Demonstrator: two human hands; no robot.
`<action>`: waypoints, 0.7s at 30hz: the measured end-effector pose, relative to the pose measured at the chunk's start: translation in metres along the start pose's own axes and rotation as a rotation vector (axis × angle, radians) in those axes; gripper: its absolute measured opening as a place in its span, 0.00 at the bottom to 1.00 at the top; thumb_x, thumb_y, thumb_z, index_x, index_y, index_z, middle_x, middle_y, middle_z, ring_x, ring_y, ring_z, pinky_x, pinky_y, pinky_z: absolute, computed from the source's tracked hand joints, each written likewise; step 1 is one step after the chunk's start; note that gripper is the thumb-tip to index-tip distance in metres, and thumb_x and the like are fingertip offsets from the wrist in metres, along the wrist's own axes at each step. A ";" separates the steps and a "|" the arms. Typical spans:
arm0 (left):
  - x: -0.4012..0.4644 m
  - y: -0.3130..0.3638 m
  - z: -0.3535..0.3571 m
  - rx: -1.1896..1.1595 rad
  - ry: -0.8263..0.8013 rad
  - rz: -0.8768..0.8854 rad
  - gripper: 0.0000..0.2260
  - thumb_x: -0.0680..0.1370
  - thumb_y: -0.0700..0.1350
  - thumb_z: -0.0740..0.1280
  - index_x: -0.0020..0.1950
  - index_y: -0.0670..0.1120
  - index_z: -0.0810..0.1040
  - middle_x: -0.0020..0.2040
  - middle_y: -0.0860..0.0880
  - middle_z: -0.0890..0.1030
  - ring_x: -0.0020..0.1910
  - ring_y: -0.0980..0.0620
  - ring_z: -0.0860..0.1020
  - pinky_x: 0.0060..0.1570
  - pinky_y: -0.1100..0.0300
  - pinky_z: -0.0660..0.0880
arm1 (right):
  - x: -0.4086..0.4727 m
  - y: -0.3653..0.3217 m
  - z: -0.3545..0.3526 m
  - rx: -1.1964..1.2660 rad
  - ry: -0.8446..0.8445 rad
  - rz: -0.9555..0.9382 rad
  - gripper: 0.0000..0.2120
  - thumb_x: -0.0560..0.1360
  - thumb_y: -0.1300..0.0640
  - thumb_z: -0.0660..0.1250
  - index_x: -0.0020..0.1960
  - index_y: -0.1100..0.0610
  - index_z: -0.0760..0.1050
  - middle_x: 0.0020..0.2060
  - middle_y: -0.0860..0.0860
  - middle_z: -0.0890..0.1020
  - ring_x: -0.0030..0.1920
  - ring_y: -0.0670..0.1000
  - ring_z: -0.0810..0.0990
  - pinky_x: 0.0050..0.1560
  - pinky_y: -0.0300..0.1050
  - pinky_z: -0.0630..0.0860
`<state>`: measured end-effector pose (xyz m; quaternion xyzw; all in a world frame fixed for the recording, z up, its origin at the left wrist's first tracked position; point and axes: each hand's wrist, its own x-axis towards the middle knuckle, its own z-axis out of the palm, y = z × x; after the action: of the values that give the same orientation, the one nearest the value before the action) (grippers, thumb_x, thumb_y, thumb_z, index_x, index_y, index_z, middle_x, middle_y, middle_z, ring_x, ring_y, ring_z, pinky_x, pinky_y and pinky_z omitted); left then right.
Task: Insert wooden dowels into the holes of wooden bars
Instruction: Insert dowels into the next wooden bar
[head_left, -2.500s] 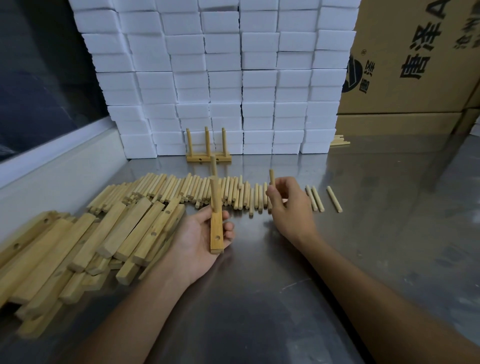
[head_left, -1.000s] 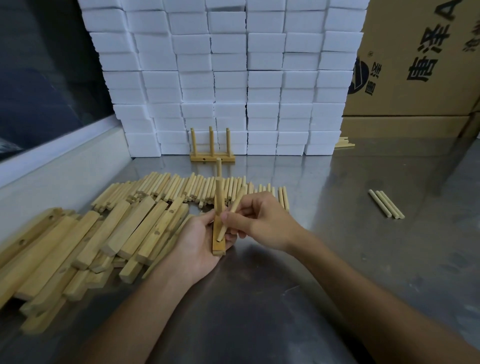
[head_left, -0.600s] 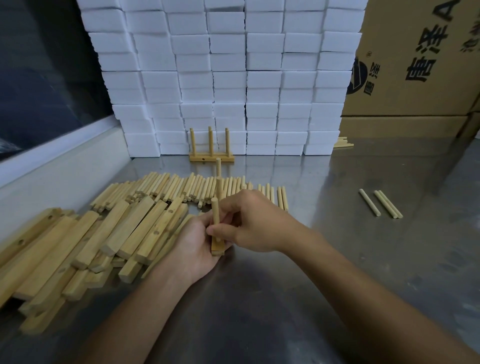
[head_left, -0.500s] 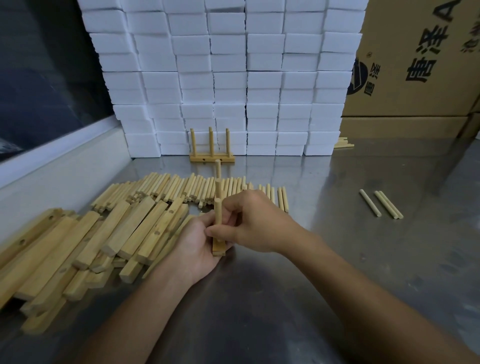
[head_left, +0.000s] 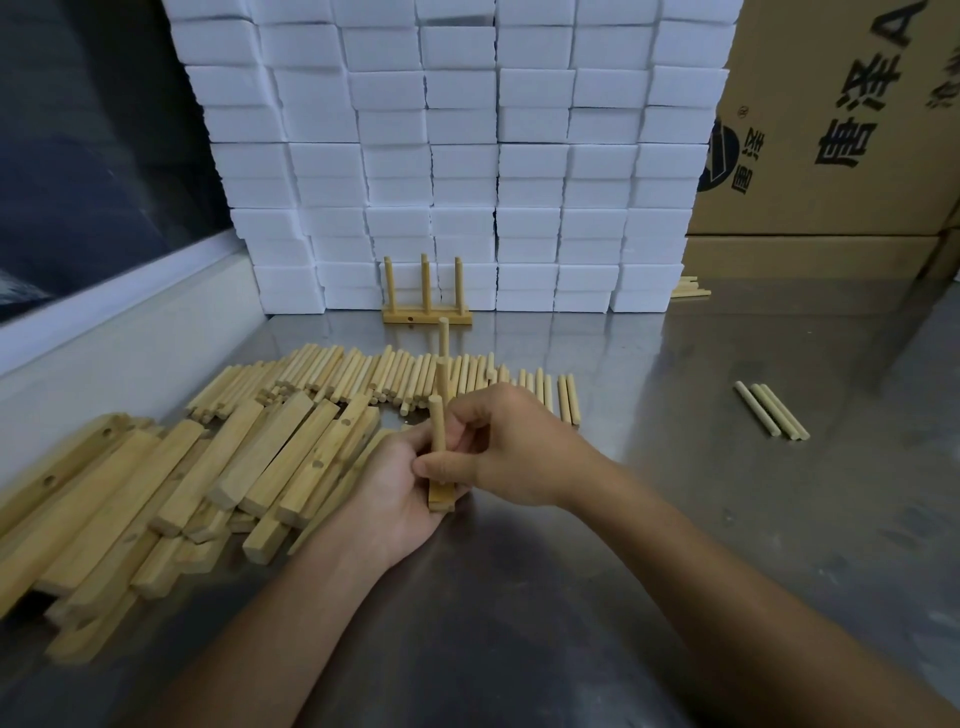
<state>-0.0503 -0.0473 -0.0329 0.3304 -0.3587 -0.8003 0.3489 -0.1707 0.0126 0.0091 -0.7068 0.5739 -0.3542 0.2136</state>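
My left hand (head_left: 395, 493) holds a short wooden bar (head_left: 440, 496) from below, its near end showing under my fingers. Three dowels stand upright along the bar, one behind the other. My right hand (head_left: 511, 449) pinches the nearest dowel (head_left: 436, 423) low on its shaft, right above the bar. The middle dowel (head_left: 442, 376) and far dowel (head_left: 443, 335) rise behind it. Most of the bar is hidden by both hands.
A pile of bars (head_left: 156, 493) lies at the left and a row of loose dowels (head_left: 363, 374) behind my hands. A finished bar with three dowels (head_left: 427, 301) stands by the white foam blocks (head_left: 457, 156). Three dowels (head_left: 771, 409) lie at the right, cardboard boxes (head_left: 831, 130) beyond.
My right hand picked a dowel from the row, brought it to the bar in my left hand and stood it upright at the near hole. It now sits lower in my fingers.
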 end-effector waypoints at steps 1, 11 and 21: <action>0.000 0.000 0.000 -0.003 0.006 -0.004 0.16 0.83 0.40 0.54 0.50 0.37 0.82 0.45 0.41 0.84 0.43 0.48 0.83 0.47 0.58 0.75 | 0.000 0.000 0.000 -0.013 0.007 0.006 0.11 0.70 0.53 0.78 0.39 0.60 0.80 0.36 0.54 0.83 0.38 0.52 0.82 0.42 0.54 0.80; -0.006 0.002 0.002 0.042 0.036 -0.059 0.10 0.81 0.46 0.61 0.51 0.40 0.79 0.41 0.41 0.80 0.43 0.44 0.80 0.49 0.49 0.78 | -0.005 -0.005 0.004 -0.441 -0.146 0.191 0.17 0.58 0.28 0.71 0.28 0.41 0.76 0.21 0.40 0.74 0.26 0.42 0.71 0.27 0.39 0.63; 0.000 -0.001 0.004 -0.038 -0.026 -0.002 0.15 0.85 0.45 0.55 0.63 0.36 0.74 0.50 0.39 0.82 0.43 0.44 0.84 0.37 0.49 0.82 | -0.003 -0.010 -0.016 -0.395 -0.301 0.318 0.10 0.69 0.47 0.72 0.34 0.52 0.80 0.29 0.45 0.82 0.34 0.44 0.80 0.43 0.44 0.79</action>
<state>-0.0541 -0.0455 -0.0320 0.3136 -0.3477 -0.8115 0.3496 -0.1762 0.0194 0.0260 -0.6803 0.6973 -0.0888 0.2074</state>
